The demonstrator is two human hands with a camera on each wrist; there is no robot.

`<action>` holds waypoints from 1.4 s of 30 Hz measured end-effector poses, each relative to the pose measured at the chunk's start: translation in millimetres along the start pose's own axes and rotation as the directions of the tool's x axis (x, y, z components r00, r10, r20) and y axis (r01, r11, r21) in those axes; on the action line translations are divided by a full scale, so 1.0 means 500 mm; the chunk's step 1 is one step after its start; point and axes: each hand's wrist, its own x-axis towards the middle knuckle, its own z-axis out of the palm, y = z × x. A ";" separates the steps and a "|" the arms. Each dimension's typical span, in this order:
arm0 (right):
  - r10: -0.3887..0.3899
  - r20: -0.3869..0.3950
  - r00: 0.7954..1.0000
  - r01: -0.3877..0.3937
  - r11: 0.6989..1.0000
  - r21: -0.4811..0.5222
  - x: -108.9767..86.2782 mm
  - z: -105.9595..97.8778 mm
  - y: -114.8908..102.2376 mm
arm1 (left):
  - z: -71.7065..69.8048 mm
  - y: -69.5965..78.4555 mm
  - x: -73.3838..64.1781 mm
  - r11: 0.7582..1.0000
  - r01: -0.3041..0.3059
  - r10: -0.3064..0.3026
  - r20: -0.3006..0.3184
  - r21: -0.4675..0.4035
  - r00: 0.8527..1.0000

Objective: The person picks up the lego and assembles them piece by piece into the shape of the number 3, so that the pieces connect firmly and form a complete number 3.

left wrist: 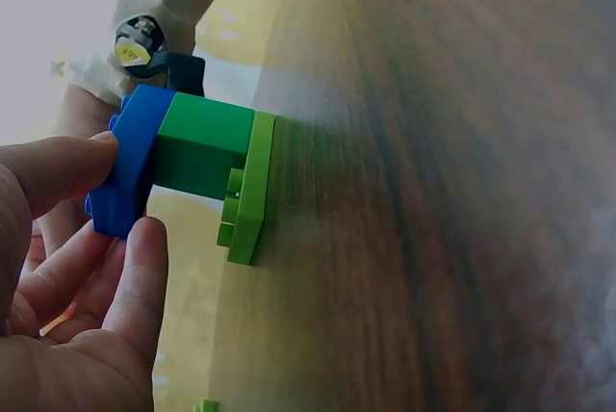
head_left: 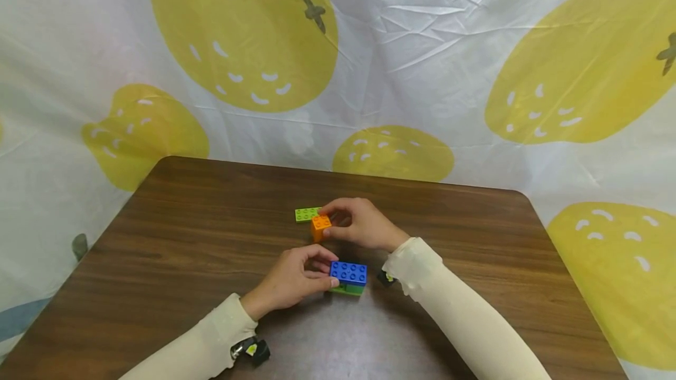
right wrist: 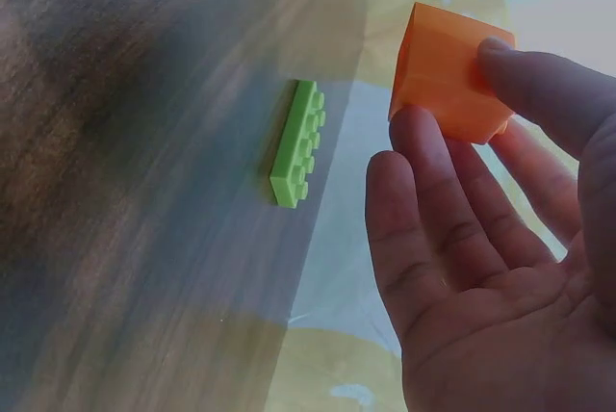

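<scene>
My left hand (head_left: 289,279) grips the ends of a blue building brick (head_left: 348,272) between thumb and fingers. Under that brick a green brick (left wrist: 204,145) is joined, standing on one end of a light green flat plate (left wrist: 252,191) at table level. Its other studs are bare in the left wrist view. In my right hand (head_left: 364,224) an orange brick (right wrist: 450,73) is pinched between thumb and fingertips, held above the table beyond the blue brick. A second light green plate (head_left: 307,214) lies studs up on the table, just behind the orange brick.
The brown wooden table (head_left: 211,210) has its far edge against a white cloth (head_left: 422,46) printed with large yellow fruit. Dark wrist cameras (head_left: 257,352) sit strapped at both cream sleeves, close to the tabletop.
</scene>
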 end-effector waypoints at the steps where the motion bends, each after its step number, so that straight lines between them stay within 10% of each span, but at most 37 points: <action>1: -0.002 -0.004 1.000 0.002 1.000 0.003 -0.002 -0.002 -0.001 | 0.000 0.000 0.000 1.000 0.000 0.000 0.001 0.001 1.000; 42: 0.010 -0.194 0.981 -0.020 0.998 -0.053 -0.104 -0.028 -0.062 | 0.000 -0.007 0.008 0.999 -0.031 0.031 0.000 -0.014 1.000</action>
